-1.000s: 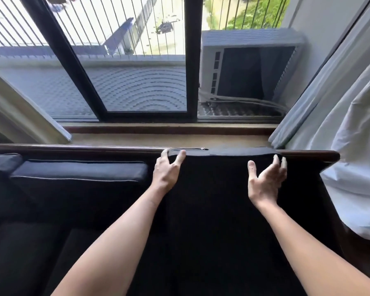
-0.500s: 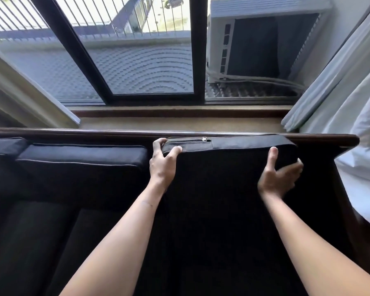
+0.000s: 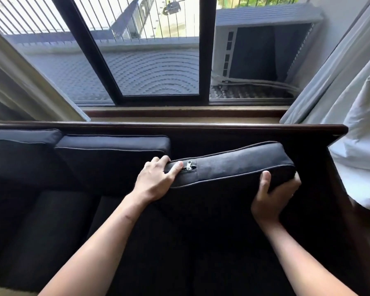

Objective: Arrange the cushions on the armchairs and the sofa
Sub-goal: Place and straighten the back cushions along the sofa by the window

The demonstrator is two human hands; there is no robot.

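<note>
A dark cushion (image 3: 233, 165) is held at both ends, tilted, its top edge below the sofa's wooden back rail (image 3: 179, 126). The left hand (image 3: 156, 180) is clamped on the near-left corner, thumb beside the zip pull (image 3: 188, 165). The right hand (image 3: 271, 197) is closed under the right end. A second cushion (image 3: 113, 152) stands just left of the left hand.

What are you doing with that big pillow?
A person is holding a dark back cushion with both hands at the right end of the sofa. The left hand grips its zipper edge, the right hand its right end. Two other back cushions already stand against the backrest.
</note>
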